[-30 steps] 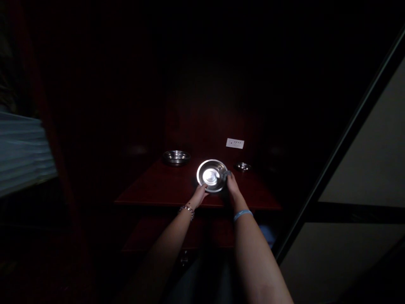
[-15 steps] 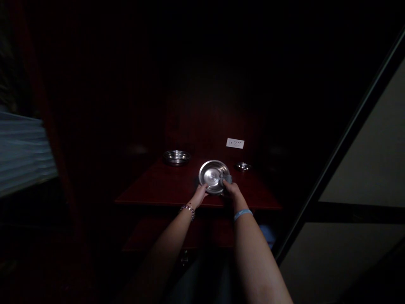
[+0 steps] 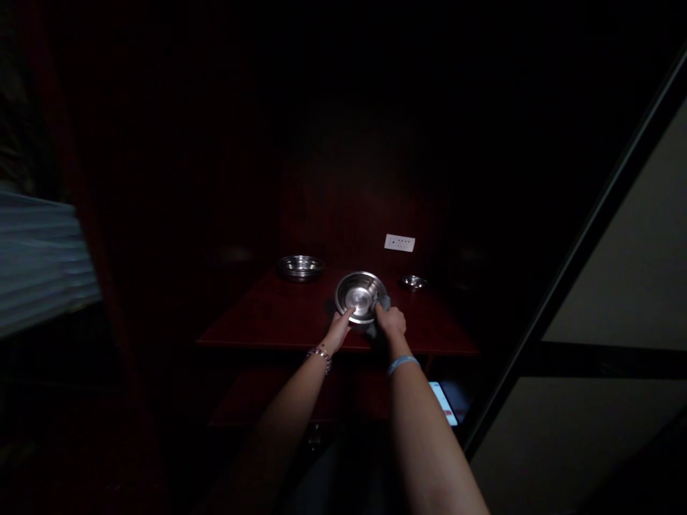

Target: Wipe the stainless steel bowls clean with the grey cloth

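Observation:
A shiny metal bowl [image 3: 358,292] is tilted toward me above the front part of the dark red shelf [image 3: 257,325]. My left hand [image 3: 339,330] grips its lower left rim, thumb inside and fingers beneath. At the right rim my right hand [image 3: 391,322] presses a grey cloth [image 3: 384,302] against the bowl, its thumb on the inner side. Part of the cloth hangs below the rim. Behind on the left stands a stack of metal bowls [image 3: 300,267]. A smaller metal bowl [image 3: 413,282] sits at the back right.
A white socket plate [image 3: 400,243] is on the back wall. Below the shelf on the right, a lit phone screen [image 3: 443,403] shows beside my forearm. A pale sliding door [image 3: 612,286] stands at the right, and pale pleated material [image 3: 43,257] at the left.
My right hand and forearm have shifted slightly left, uncovering the lit phone screen. The bowl has moved a little left and its tilt has changed slightly. Both hands keep their grip.

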